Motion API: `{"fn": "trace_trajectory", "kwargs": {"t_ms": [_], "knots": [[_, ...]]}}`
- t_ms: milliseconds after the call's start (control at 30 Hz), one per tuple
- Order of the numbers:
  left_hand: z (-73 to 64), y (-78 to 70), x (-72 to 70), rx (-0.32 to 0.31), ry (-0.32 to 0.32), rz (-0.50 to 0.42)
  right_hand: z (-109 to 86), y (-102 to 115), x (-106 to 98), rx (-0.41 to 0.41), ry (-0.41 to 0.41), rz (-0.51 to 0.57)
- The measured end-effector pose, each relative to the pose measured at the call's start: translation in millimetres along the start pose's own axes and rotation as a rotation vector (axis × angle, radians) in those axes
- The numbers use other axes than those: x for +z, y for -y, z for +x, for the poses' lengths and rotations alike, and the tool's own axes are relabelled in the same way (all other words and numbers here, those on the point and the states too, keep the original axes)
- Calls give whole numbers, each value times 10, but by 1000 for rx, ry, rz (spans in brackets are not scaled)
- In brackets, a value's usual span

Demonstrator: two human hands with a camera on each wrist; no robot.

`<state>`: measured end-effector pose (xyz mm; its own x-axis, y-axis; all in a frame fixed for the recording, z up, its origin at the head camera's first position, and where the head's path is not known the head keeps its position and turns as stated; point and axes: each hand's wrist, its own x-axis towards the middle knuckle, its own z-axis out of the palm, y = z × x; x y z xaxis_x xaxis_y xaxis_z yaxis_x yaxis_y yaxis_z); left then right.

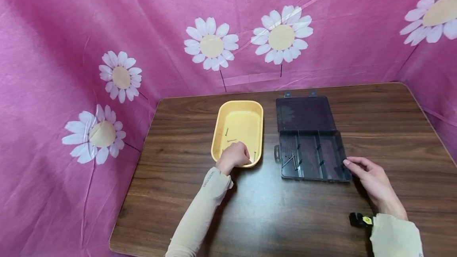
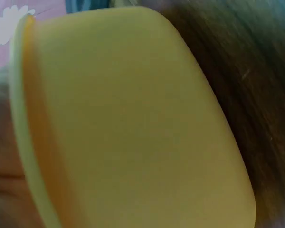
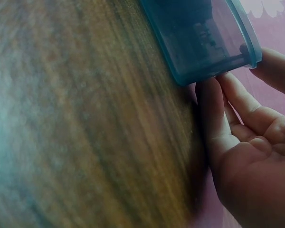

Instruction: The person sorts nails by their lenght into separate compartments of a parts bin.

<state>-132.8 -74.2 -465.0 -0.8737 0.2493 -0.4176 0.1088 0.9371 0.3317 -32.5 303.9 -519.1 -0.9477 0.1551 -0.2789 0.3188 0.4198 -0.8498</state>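
Observation:
My left hand (image 1: 233, 156) reaches over the near rim of a yellow plastic tray (image 1: 262, 130), its fingertips hidden down inside. Thin metal screws, such as one screw (image 1: 226, 132) on the left, lie loose on the tray's floor. In the left wrist view the tray's outer wall (image 2: 133, 114) blocks sight of the fingers, so I cannot tell what they hold. To the right stands a dark see-through compartment box (image 1: 308, 154) with its lid flipped back. Several long screws (image 1: 290, 154) lie in its leftmost compartment. My right hand (image 1: 373, 179) grips the box's right side, thumb on the rim, fingers against the wall.
The box's lid (image 1: 305, 113) lies on the table behind it. A black strap piece with a yellow label (image 1: 361, 220) sits by the right wrist. A pink flowered cloth (image 1: 246, 78) hangs behind the brown wooden table (image 1: 271, 217).

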Motion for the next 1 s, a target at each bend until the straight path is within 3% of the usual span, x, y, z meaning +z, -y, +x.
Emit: {"fn": "trace_trajectory", "kwargs": {"t_ms": [267,500,700,1000], "knots": [[53,-13,13,-20,3,38,0,-2,6,-8,-9,-9],[83,-24,13,23,15,-30,18,-11,8,-7,1,43],[99,-73,16,-26,27,-74,15,-22,16,-11,-5,41],[150,-144,88,-115,6,-39,8,-13,7,-9,-8,-12]]}}
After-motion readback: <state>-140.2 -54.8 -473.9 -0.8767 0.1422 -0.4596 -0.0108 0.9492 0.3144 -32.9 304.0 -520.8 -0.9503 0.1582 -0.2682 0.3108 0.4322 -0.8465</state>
